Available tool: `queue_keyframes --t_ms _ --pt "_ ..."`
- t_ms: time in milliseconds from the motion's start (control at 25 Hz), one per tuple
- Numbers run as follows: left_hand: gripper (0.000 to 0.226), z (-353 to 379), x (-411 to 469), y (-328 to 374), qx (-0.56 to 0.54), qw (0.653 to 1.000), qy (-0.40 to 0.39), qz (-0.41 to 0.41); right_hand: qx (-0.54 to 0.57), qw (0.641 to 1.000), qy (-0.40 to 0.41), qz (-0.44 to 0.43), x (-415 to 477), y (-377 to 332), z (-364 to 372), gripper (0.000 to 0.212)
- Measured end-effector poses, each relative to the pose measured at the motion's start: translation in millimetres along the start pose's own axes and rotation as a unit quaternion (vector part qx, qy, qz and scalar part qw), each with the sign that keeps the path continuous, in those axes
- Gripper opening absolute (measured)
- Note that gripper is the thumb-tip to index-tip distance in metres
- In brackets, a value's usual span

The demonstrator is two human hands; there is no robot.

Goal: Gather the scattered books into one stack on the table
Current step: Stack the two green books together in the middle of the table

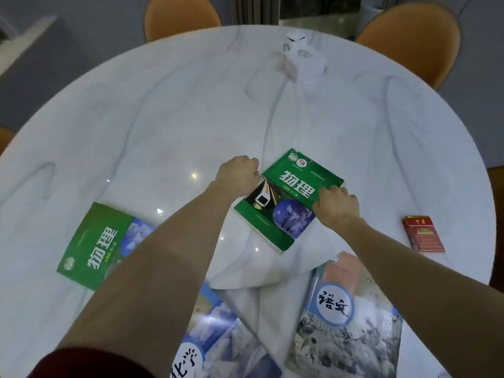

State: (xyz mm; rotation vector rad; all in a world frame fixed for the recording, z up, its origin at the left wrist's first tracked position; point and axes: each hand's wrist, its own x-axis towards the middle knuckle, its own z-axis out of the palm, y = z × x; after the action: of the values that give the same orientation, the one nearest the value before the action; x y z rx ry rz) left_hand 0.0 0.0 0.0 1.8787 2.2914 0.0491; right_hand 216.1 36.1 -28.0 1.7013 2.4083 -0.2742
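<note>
both hands grip green book [286,197]

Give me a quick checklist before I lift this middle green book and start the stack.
1. Both hands on the centre green book: ok, left hand at its left edge, right hand at its right edge.
2. Grip closed under the book: cannot tell.
3. Other books still separate: ok, second green book, blue book, grey book.
4. Red packet clear of the book: ok.
5. Bare table for stacking: ok.
</note>
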Motion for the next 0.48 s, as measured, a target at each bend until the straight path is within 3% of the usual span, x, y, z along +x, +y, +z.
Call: queue_keyframes --t_ms 160,280,480 --pt "0.034 27.2 9.2 -1.3 -0.010 0.999 -0.040 -0.001 0.030 0.999 0.007 0.033 -1.2 -1.4 20.2 0.029" --pt "0.034 50.1 15.4 -2.4 -0.033 0.998 -0.059 -0.016 0.122 0.989 0.006 0.086 0.7 -2.3 33.7 0.036" --pt "0.039 73.1 15.7 -3.9 -0.096 0.988 -0.080 -0.088 0.321 0.922 -0.008 0.217 9.8 -17.2 49.7 0.044"
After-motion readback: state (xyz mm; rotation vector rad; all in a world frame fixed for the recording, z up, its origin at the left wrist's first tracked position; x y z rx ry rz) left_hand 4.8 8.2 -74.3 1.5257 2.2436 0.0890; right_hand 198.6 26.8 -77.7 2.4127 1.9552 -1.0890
